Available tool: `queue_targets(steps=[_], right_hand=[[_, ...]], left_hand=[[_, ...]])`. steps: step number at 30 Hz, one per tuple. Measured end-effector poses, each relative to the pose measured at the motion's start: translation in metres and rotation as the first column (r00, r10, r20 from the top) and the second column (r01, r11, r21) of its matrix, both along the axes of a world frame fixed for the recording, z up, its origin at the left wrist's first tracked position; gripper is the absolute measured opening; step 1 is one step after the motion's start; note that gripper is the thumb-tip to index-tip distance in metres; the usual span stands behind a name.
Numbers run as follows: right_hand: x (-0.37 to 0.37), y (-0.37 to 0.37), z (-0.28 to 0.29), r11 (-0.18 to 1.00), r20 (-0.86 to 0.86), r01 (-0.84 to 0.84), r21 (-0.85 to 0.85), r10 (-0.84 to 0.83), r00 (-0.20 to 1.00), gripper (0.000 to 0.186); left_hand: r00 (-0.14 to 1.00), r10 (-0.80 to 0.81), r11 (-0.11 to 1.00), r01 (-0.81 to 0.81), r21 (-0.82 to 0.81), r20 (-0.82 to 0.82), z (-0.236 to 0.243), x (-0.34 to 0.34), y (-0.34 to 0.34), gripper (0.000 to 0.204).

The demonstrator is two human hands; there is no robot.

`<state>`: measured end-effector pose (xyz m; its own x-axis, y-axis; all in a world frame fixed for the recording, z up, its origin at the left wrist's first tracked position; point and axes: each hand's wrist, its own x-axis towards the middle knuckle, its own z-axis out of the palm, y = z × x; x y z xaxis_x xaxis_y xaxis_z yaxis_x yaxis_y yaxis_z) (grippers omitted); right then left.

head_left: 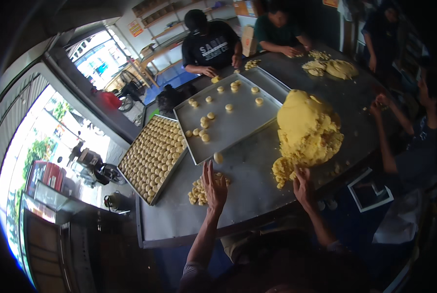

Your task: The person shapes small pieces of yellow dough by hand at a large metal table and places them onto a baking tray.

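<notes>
My left hand (pixel 214 189) is open, its fingers stretched out above a pile of small pale dough pieces (pixel 197 194). Just beyond its fingertips is a round dough ball (pixel 218 157), apart from the fingers. My right hand (pixel 304 186) has its fingers extended at the near edge of a crumbly yellow clump (pixel 281 172); whether a bit of it is between them is hard to see. Behind that clump rises a big yellow mound (pixel 309 124), smooth on top and crumbly below. A metal tray (pixel 238 119) with scattered dough balls lies ahead of my left hand.
To the left, a second tray (pixel 152 158) is packed with rows of dough balls. All this rests on a metal table (pixel 250 193). Across it, two people handle dough; more people stand at the right. Another dough heap (pixel 340 69) lies far right. A motorcycle (pixel 94 166) stands outside.
</notes>
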<state>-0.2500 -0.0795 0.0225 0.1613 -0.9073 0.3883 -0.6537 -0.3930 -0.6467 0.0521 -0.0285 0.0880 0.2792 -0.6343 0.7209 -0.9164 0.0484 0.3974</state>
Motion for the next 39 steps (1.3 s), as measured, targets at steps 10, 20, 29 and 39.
queue_targets(steps=[10,20,29,39], right_hand=[[-0.01,0.019,-0.007,0.999,-0.09,-0.042,-0.012,0.041,0.995,0.038],[-0.015,-0.012,-0.024,0.998,-0.246,-0.048,-0.033,0.039,0.968,0.038],[-0.024,-0.036,-0.044,0.957,-0.453,-0.208,-0.203,0.097,0.886,0.026],[-0.009,0.023,-0.009,0.982,-0.213,0.099,-0.158,-0.132,0.968,0.038]], left_hand=[[0.956,-0.283,0.91,0.242,0.336,0.078,-0.105,0.041,0.001,0.034],[0.876,0.046,0.911,0.16,0.38,-0.48,-0.054,0.05,-0.011,0.015],[0.951,0.242,0.934,-0.174,0.313,-0.193,-0.043,0.081,0.009,0.013],[0.639,-0.265,0.737,0.617,0.276,-0.722,-0.078,0.047,0.008,0.03]])
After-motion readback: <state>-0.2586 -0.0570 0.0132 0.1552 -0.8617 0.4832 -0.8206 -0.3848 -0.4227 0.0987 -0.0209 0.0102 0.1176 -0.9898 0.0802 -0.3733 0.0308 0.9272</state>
